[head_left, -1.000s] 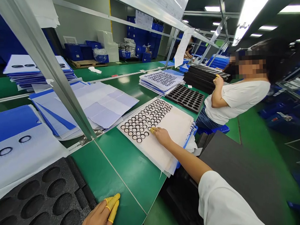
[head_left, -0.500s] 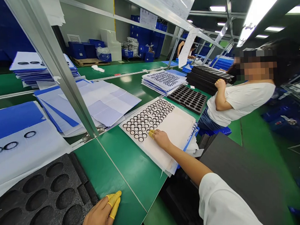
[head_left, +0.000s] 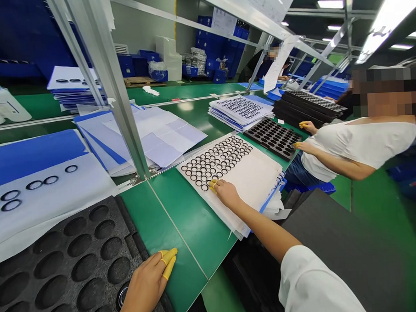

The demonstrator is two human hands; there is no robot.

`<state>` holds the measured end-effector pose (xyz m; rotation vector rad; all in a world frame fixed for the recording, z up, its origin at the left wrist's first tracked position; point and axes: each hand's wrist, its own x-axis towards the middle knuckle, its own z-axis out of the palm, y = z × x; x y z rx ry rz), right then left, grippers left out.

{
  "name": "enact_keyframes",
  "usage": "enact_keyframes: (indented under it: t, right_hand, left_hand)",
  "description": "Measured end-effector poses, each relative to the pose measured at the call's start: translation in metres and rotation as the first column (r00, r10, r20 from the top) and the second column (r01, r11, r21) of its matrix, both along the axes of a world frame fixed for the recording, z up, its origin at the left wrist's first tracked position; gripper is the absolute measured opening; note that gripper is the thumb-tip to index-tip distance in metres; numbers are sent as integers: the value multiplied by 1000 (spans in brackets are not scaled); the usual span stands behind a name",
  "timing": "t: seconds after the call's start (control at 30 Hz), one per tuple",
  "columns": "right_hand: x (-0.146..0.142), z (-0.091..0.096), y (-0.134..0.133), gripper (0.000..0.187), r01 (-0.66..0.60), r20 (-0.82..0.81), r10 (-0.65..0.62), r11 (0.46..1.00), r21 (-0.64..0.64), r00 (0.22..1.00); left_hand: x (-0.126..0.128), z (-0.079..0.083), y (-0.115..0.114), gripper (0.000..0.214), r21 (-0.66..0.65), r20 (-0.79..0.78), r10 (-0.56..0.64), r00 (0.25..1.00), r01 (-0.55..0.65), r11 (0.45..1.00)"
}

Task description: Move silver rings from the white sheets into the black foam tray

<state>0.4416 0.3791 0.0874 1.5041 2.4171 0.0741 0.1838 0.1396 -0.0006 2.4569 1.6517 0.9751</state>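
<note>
The right hand (head_left: 226, 194) reaches over the sheet (head_left: 255, 184), its yellow-covered fingertips close together at the near edge of the rows of rings (head_left: 213, 163); whether they pinch one cannot be told. The rings lie flat in close-set rows over the far and left part of the sheet, while its nearer right part shows bare white. More papers and a blue layer lie beneath it at the right edge. The left hand (head_left: 146, 278) rests across the right rim of the black tray (head_left: 126, 219), its yellow-tipped fingers close together and pointing over the green bench (head_left: 162, 208); what is between them, if anything, cannot be seen. Just beside that wrist, one dark ring (head_left: 122, 296) sits in a round pocket of the tray, partly hidden by the hand. Behind the tray, a white sheet (head_left: 75, 189) carries several rings and lies partly over a blue sheet (head_left: 32, 154). Loose papers (head_left: 172, 134) spread beyond the metal post (head_left: 123, 104). Past the ring-covered sheet stand a stack (head_left: 238, 111) topped with rings and a second tray (head_left: 272, 137). A co-worker (head_left: 348, 145) in white sits at right, one hand at that tray's edge.
</note>
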Motion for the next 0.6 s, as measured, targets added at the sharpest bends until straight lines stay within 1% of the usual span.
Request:
enact_keyframes:
  t: [0.2, 0.37, 0.47, 0.53, 0.6]
  right_hand:
    - [-8, 1, -1, 29, 18, 44, -18, 1000, 17, 999]
    - [-12, 7, -2, 28, 14, 29, -16, 997, 76, 999]
    - [-17, 14, -9, 24, -17, -32, 22, 987, 159, 999]
    - [-23, 15, -18, 31, -39, -95, 63, 972, 232, 994]
    - [-31, 11, -32, 35, -86, -163, 135, 957, 279, 977]
  left_hand:
    - [0, 0, 4, 30, -30, 45, -6, 999, 8, 1000]
    - [4, 3, 12, 30, -28, 106, -12, 994, 15, 999]
    - [8, 12, 15, 27, -18, 128, -21, 992, 23, 1000]
    - [8, 23, 13, 23, -8, 132, -28, 991, 29, 1000]
    - [5, 35, 7, 21, 0, 137, -16, 990, 16, 1000]
